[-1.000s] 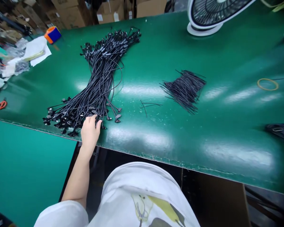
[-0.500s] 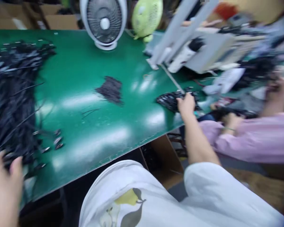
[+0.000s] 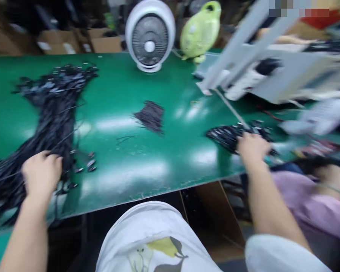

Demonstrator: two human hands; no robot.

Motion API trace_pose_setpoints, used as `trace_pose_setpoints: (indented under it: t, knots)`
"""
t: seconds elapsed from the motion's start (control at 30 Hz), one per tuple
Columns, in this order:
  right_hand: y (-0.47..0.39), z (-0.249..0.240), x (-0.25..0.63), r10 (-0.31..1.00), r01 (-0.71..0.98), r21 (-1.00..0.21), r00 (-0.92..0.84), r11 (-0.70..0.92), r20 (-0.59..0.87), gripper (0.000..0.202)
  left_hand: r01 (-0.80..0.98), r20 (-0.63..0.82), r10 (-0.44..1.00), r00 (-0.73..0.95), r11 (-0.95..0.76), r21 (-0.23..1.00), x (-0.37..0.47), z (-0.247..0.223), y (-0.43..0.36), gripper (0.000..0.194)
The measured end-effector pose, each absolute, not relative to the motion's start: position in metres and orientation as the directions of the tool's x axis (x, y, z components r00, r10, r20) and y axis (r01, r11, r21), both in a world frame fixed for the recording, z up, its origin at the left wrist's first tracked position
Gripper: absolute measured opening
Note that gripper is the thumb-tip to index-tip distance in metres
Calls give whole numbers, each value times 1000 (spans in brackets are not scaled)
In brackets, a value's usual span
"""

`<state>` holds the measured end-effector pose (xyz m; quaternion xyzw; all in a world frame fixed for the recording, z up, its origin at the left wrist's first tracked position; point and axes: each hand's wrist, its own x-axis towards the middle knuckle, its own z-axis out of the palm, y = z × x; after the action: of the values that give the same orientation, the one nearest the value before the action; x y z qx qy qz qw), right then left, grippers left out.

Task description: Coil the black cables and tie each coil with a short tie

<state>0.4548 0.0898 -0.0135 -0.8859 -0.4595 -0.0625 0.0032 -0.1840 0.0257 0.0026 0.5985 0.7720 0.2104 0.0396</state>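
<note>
Glossy and green, the surface (image 3: pixel 184 168) stretches across the workspace. The left hand (image 3: pixel 42 170), fingers curled, lies over a large pile of thin black cables (image 3: pixel 55 109); blur hides whether it grips any. The right hand (image 3: pixel 252 146) is on a smaller shiny black bundle (image 3: pixel 223 138), its grip equally unclear. Between and beyond the hands lies a stack of short dark strands (image 3: pixel 150 116); farther off stands a round white fan (image 3: pixel 150 44).

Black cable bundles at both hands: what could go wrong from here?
Some ends of the large bundle under the left hand lie near the edge of the table and might slip off. A thin rod runs toward the smaller bundle at the right hand; cables could snag. A co-worker's sleeve is close to the right arm; they may bump.
</note>
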Motion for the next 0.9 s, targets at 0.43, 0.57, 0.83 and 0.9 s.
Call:
trace_pose_setpoints:
  t: [0.43,0.57,0.83,0.9]
  knots:
    - [111,4,167,633,575,-282,-749,768,196,35,506,101,849,-519,210,837,-186,-4,11,26]
    - [125,12,50,452,379,-355,-880,855,149,40,489,106,861,-498,178,854,-197,-1,1,27]
    - [180,-15,-83,438,407,-237,-894,882,98,39,493,142,760,-635,256,832,-266,27,-23,25]
    - [180,-9,-85,411,379,-240,-907,893,94,28,711,249,765,-594,355,607,-282,37,-30,23]
